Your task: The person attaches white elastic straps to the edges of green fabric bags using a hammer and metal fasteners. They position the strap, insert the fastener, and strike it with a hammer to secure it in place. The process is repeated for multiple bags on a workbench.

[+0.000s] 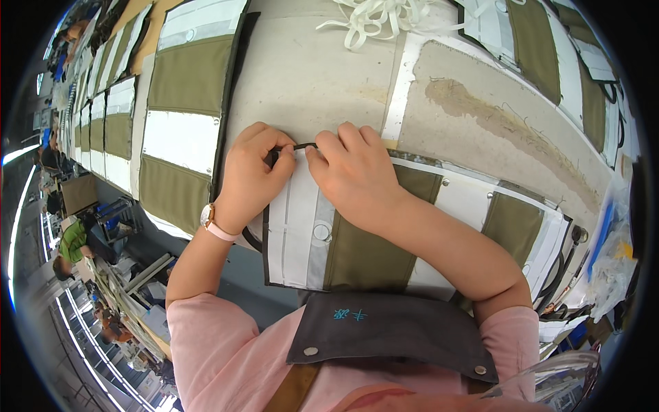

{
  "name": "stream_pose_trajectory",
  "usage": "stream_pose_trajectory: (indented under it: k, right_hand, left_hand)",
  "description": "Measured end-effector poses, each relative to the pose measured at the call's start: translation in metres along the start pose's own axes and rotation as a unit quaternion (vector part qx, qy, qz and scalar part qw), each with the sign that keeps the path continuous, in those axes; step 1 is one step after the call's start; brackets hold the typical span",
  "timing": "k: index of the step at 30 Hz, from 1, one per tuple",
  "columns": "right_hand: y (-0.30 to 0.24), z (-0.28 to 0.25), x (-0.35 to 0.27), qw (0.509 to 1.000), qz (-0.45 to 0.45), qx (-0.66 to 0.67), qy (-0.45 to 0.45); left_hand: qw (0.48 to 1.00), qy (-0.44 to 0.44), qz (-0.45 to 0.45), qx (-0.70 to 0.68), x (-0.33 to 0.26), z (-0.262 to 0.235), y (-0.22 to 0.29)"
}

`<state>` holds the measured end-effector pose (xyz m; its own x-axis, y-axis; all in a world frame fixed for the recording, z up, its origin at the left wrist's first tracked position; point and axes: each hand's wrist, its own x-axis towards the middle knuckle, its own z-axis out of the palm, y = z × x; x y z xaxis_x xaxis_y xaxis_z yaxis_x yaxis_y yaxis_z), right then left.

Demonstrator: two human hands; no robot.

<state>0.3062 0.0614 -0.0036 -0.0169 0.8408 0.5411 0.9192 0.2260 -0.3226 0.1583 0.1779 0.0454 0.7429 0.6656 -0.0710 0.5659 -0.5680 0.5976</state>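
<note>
A black cord is pinched between both hands at the top edge of a fabric panel.

The left hand and right hand are closed on it, fingertips meeting at 12 o'clock. It looks light, thin and limp, best gripped near its ends. Bare table lies open beyond; more panels crowd 9 o'clock.

Bright, even light; fisheye-warped edges

Worn beige table: olive-white fabric panels, white straps.
</note>
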Motion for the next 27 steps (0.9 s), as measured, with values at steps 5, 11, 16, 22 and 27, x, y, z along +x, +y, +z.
stream_pose_trajectory:
  k: [5,11,16,22,27]
  right_hand:
    - [0.0,0.001,0.0,1.0,-0.002,0.003,0.006]
    - [-0.001,-0.001,0.0,1.0,0.0,0.003,-0.002]
    - [0.0,0.001,0.0,1.0,0.001,0.003,0.004]
    - [-0.001,0.0,0.001,1.0,-0.003,0.015,0.0]
    - [-0.001,0.0,0.0,1.0,0.0,0.005,0.0]
  left_hand:
    - [1.0,0.008,0.025,0.011,0.0,-0.003,-0.006]
    - [0.999,0.016,0.018,0.024,-0.001,-0.001,0.002]
    - [1.0,0.006,0.007,0.015,-0.001,-0.002,-0.002]
    - [1.0,0.001,0.008,-0.003,0.001,-0.005,-0.004]
    - [0.999,-0.014,-0.039,0.006,0.001,-0.005,0.007]
